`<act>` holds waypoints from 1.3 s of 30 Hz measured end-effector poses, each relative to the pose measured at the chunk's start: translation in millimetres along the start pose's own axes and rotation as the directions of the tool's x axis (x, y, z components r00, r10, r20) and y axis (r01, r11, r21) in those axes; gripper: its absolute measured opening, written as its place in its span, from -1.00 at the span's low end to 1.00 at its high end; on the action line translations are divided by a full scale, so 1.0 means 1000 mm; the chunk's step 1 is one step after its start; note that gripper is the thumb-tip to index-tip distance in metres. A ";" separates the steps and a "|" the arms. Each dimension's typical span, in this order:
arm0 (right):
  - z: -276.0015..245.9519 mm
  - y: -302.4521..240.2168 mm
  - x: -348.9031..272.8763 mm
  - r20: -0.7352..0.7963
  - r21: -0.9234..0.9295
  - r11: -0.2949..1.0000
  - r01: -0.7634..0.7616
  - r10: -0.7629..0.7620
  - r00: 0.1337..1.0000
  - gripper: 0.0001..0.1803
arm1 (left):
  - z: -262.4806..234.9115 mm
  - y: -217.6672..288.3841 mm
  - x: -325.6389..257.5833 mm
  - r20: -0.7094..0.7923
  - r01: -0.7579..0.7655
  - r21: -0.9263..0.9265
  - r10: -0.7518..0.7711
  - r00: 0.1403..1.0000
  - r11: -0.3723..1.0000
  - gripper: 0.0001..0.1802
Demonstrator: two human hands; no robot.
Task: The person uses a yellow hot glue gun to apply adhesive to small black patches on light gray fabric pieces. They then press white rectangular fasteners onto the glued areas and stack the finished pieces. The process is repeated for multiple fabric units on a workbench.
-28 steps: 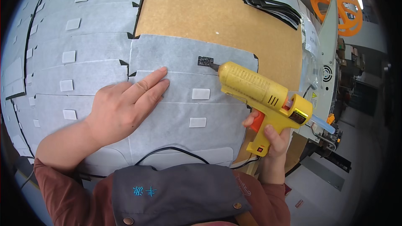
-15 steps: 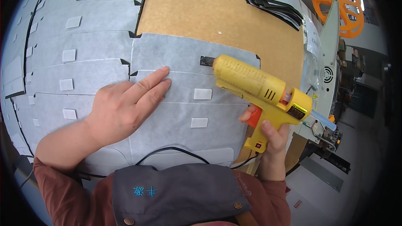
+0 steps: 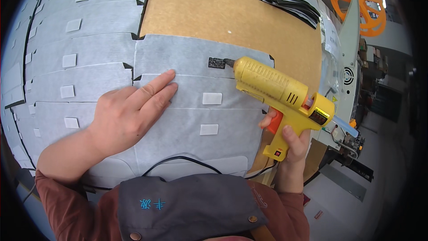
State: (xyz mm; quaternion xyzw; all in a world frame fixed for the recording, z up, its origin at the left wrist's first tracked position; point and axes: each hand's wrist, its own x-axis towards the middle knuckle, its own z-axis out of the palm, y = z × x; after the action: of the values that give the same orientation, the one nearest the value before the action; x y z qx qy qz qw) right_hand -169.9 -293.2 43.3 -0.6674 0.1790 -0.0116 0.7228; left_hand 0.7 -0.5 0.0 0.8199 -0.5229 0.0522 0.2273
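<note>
My right hand (image 3: 290, 136) is wrapped round the grip of a yellow hot glue gun (image 3: 272, 82), with fingers at its orange trigger. A translucent glue stick (image 3: 345, 126) pokes out of its back end. The dark nozzle (image 3: 229, 62) is beside a small black rectangle (image 3: 216, 63) on the upper pale grey sheet (image 3: 178, 56); whether it touches the rectangle I cannot tell. My left hand (image 3: 129, 111) lies flat on the overlapping sheets, empty, fingers stretched out. Two white rectangular patches (image 3: 212, 98) show on the sheets below the black rectangle.
Rows of similar sheets with white patches (image 3: 69, 60) cover the left side. A stack of black-edged sheets (image 3: 290, 0) lies at the far right on the brown board (image 3: 191, 9). A black cord (image 3: 183, 157) runs along the near edge. An orange reel (image 3: 359, 4) and machine stand to the right.
The glue gun has shifted slightly right relative to the sheets, so more of the black rectangle and the nozzle shows. The left hand stays in place; the whole view has shifted slightly.
</note>
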 end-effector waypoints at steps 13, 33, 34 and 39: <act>-0.003 0.002 -0.008 -0.028 0.036 0.999 -0.026 0.027 0.999 -0.38 | 0.001 0.001 0.001 0.003 0.004 -0.008 -0.004 1.000 1.000 -0.56; -0.002 0.005 -0.013 -0.005 0.043 0.999 -0.027 0.027 1.000 -0.38 | 0.002 0.001 0.000 -0.003 0.008 -0.011 -0.008 1.000 1.000 -0.57; -0.002 0.005 -0.013 -0.003 0.046 0.999 -0.024 0.024 1.000 -0.39 | 0.001 0.001 0.001 0.000 0.010 -0.013 -0.010 1.000 1.000 -0.57; 0.007 0.000 -0.004 0.024 0.022 1.000 -0.006 0.006 1.000 -0.39 | 0.002 0.001 0.000 -0.001 0.013 -0.016 -0.013 1.000 1.000 -0.57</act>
State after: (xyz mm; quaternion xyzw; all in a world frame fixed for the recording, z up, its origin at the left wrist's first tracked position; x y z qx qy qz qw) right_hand -172.1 -285.3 44.7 -0.6590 0.1723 -0.0035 0.7322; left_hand -0.3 -1.3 -1.2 0.8213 -0.5180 0.0469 0.2344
